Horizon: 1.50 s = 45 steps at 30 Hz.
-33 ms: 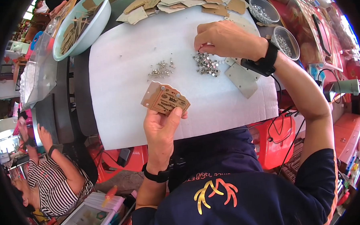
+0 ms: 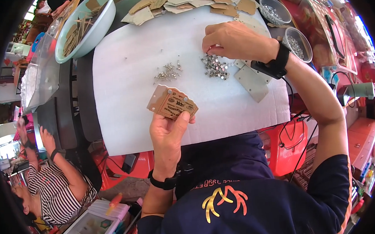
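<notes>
My left hand pinches a brown printed card between thumb and fingers, above the near part of the white sheet. The card has a scalloped edge and round metal studs at its corners. At the far right of the sheet, my right hand has its fingertips pressed together at the edge of a pile of small silver rivet caps. What those fingertips hold, if anything, is too small to make out. Left of that pile lies a loose heap of small metal rivets, with a few strays beyond it.
Pale cards lie beside the caps. Many cards are heaped along the sheet's far edge. Two clear tubs of metal pieces stand at right, and a pale green basin at far left. A co-worker in a striped shirt sits at left.
The co-worker's hand at far left has shifted slightly upward. My hands and the card look the same.
</notes>
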Motion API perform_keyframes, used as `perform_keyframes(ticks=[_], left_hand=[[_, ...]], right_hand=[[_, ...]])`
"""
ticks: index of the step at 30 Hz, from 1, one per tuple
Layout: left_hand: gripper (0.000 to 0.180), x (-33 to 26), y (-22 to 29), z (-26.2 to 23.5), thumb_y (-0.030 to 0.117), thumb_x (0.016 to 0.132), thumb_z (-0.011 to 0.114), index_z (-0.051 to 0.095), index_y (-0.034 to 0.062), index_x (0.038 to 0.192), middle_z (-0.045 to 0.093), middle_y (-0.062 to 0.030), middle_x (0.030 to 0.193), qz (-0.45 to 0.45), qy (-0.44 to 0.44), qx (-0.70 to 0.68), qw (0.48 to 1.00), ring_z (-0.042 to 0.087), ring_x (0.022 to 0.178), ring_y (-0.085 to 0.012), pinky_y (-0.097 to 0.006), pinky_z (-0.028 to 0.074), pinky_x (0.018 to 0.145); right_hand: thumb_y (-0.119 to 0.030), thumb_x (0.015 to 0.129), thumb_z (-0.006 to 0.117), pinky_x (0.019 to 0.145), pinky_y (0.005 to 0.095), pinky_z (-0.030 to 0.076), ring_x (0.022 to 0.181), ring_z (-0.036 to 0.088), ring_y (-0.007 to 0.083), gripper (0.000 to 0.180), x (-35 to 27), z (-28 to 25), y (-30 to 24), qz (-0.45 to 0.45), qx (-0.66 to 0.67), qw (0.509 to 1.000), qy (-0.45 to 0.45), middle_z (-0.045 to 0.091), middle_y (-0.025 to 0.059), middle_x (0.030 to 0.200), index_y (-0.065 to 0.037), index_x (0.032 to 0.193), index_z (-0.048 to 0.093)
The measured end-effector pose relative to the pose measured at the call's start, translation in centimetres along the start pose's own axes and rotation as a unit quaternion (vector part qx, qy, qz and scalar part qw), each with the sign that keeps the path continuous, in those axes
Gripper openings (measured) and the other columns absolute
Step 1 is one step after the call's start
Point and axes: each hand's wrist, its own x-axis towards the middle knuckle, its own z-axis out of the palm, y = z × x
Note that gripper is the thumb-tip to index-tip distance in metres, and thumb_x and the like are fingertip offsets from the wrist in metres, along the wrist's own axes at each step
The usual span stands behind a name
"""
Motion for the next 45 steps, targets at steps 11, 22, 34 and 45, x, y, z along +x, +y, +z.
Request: perform_keyframes(ticks=[11, 22, 34, 45], left_hand=[[0.040, -0.2, 0.0, -0.2, -0.001, 0.092, 0.059, 0.049, 0.0005, 0.131, 0.059, -0.0089, 0.117, 0.005, -0.007, -0.003, 1.000, 0.059, 0.095, -0.0145, -0.031, 0.051, 0.080], [0.039, -0.2, 0.2, -0.1, -0.002, 0.092, 0.058, 0.049, 0.0004, 0.130, 0.059, -0.0088, 0.116, 0.004, 0.001, -0.006, 1.000, 0.060, 0.094, -0.0147, -0.031, 0.051, 0.079], [0.039, 0.0, 0.4, -0.2, -0.004, 0.092, 0.056, 0.049, -0.0012, 0.130, 0.059, -0.0091, 0.115, 0.005, 0.009, -0.011, 1.000, 0.059, 0.093, -0.0145, -0.031, 0.050, 0.079], [0.033, 1.2, 0.7, 0.0, 0.002, 0.092, 0.059, 0.051, -0.0010, 0.125, 0.062, -0.0080, 0.105, 0.025, 0.038, -0.034, 0.998, 0.060, 0.088, -0.0140, -0.031, 0.050, 0.078]], right_hand=[[-0.012, 0.081, 0.059, 0.067, 0.0414, 0.047, 0.073, 0.061, 0.0308, 0.008, 0.2, -0.1, 0.1, 0.021, -0.032, 0.999, -0.011, 0.061, 0.0100, 0.079, -0.005, 0.077, 0.058], [-0.012, 0.085, 0.061, 0.068, 0.0377, 0.049, 0.074, 0.063, 0.0281, 0.009, 0.0, -1.2, 1.0, 0.039, -0.069, 0.997, -0.006, 0.065, 0.0079, 0.085, -0.005, 0.085, 0.066], [-0.012, 0.084, 0.061, 0.068, 0.0385, 0.048, 0.075, 0.061, 0.0299, 0.010, 0.6, 0.1, 0.8, 0.021, -0.082, 0.996, -0.024, 0.063, 0.0087, 0.083, -0.004, 0.080, 0.063], [-0.012, 0.084, 0.061, 0.064, 0.0353, 0.049, 0.067, 0.063, 0.0262, 0.012, -0.5, -1.9, -3.5, 0.055, 0.039, 0.997, 0.020, 0.065, 0.0117, 0.073, -0.001, 0.085, 0.065]])
